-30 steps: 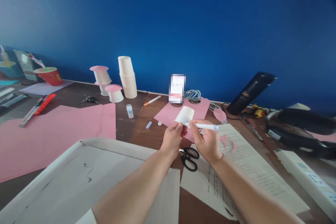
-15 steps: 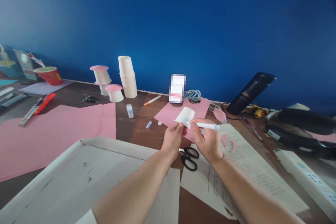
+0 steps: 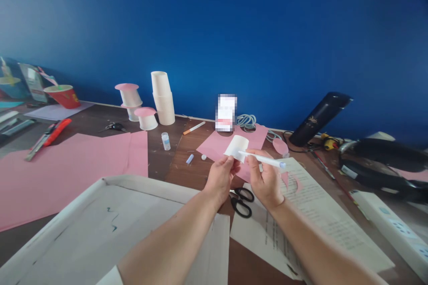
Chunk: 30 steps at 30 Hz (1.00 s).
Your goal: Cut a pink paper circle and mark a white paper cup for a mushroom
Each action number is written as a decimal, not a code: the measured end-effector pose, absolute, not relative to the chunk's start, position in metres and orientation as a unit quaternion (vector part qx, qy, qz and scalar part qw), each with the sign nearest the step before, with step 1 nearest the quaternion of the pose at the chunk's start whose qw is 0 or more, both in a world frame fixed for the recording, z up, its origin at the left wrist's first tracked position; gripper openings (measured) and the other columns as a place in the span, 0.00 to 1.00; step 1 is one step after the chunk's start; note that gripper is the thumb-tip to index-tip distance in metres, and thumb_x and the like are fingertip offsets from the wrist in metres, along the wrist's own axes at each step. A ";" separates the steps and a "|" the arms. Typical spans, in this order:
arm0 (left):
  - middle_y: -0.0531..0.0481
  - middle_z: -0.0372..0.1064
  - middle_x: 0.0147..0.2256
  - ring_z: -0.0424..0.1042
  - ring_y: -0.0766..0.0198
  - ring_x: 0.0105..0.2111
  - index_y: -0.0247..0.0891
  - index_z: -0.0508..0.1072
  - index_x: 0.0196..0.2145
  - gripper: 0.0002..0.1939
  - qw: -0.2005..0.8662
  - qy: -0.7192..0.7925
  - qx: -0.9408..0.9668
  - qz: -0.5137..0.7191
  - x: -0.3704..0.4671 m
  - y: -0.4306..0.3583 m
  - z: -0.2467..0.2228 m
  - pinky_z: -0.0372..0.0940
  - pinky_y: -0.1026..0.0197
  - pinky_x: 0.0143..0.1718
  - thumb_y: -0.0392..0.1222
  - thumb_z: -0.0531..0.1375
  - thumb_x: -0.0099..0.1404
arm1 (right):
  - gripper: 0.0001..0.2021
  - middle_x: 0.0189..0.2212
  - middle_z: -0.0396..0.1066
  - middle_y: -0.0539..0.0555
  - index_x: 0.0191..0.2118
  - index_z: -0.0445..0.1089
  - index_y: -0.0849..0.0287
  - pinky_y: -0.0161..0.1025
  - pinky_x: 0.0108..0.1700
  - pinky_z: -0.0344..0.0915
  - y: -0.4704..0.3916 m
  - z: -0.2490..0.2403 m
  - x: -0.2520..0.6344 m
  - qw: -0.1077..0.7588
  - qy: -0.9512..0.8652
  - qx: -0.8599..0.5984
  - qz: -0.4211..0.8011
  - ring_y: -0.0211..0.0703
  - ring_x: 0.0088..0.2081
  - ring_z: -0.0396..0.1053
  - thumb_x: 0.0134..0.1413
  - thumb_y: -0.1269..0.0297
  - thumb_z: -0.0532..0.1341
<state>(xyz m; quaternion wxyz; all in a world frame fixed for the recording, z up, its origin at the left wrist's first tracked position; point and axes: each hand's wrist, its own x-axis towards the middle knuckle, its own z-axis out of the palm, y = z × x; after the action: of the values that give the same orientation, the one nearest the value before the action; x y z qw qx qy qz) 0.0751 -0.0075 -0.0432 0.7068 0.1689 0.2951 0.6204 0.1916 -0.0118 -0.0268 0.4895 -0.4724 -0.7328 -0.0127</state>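
Observation:
My left hand [image 3: 220,178] pinches the lower edge of a small curved white paper piece [image 3: 236,146] above pink paper [image 3: 214,141]. In my right hand [image 3: 265,181] is a white pen [image 3: 267,159], its tip at the right part of the white piece and its back end pointing right. Black-handled scissors [image 3: 242,208] lie just below my hands, partly on a printed sheet [image 3: 321,205]. A small clear bottle [image 3: 166,141], a pale blue cap [image 3: 190,158] and a small white round piece [image 3: 203,157] are to the left.
Stacked white paper cups [image 3: 163,107] and cups with pink discs [image 3: 146,119] stand near the blue wall. A phone [image 3: 225,113] is upright at the back. Further right are a dark bottle [image 3: 317,118] and a power strip [image 3: 391,231]; a red cutter [image 3: 50,136] lies left.
The pen in my right hand has tilted, its back end now lower and further right. My left hand still holds the white piece in nearly the same place.

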 end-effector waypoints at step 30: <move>0.50 0.66 0.25 0.65 0.70 0.27 0.31 0.73 0.26 0.07 0.685 0.335 0.176 0.623 0.076 -0.005 -0.048 0.61 0.63 0.37 0.39 0.63 0.54 | 0.09 0.35 0.74 0.58 0.40 0.69 0.59 0.46 0.44 0.64 -0.011 -0.026 0.191 0.490 -0.745 -0.449 -0.059 0.47 0.39 0.70 0.60 0.65 0.53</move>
<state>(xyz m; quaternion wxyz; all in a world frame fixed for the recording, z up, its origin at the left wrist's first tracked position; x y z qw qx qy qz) 0.0762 -0.0049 -0.0483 0.6847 0.1759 0.3354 0.6227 0.1910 -0.0111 -0.0259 0.4900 -0.4486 -0.7451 -0.0588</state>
